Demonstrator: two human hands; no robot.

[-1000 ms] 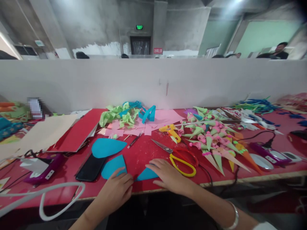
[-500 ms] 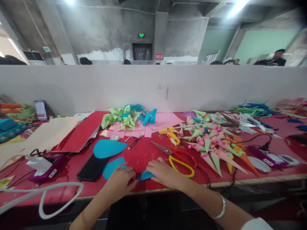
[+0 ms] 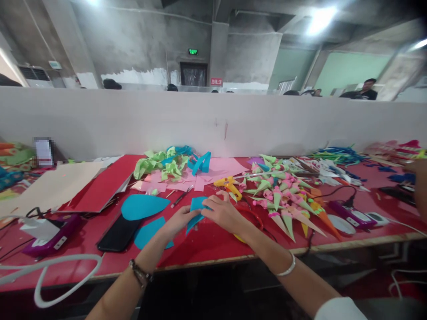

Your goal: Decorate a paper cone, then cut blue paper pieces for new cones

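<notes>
Between my two hands, a bent blue sheet piece (image 3: 197,204), paper or thin foam, is held above the red table. My left hand (image 3: 182,218) is closed on its left edge. My right hand (image 3: 224,210) pinches its right side, and the fingers cover part of it. Two more blue pieces lie to the left: a teardrop-shaped one (image 3: 145,207) resting partly over a black phone (image 3: 119,233), and a second cut piece (image 3: 151,234) nearer to me. Yellow-handled scissors (image 3: 240,238) lie mostly hidden under my right hand and forearm.
A yellow glue gun (image 3: 229,186) lies beyond my right hand. A pile of small pink and green cones (image 3: 280,195) spreads to the right. Purple power strips (image 3: 355,216) stand on both sides. Green and blue scraps (image 3: 160,164) lie at the back. A white cable loops at front left.
Both hands have risen from the table's front edge and moved away from me, lifting the blue piece off the table. My right hand and forearm now cover most of the scissors.
</notes>
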